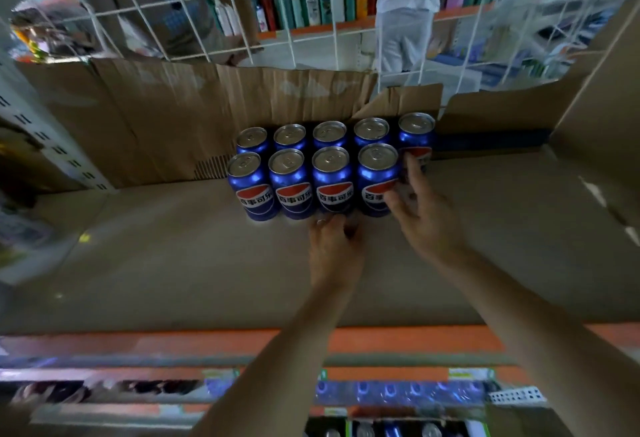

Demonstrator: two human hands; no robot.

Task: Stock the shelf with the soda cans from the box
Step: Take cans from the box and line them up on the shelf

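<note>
Several blue soda cans (297, 183) with red and white labels stand upright in two rows on the cardboard-lined shelf (173, 256). My right hand (424, 210) reaches in from the right, its straight fingers touching the side of the front row's rightmost can (375, 177) and the rear corner can (416, 137). My left hand (333, 246) lies on the shelf with its fingers curled, knuckles against the base of the third front can (331, 178), holding nothing I can see. Silver tops of more cans (431, 430) show at the bottom edge, below the shelf.
Torn cardboard (180, 114) lines the shelf's back, with a white wire grid (294, 28) above it. A cardboard flap (588, 118) rises on the right. The orange shelf edge (173, 341) runs across the front. A person (405, 11) stands in the aisle beyond.
</note>
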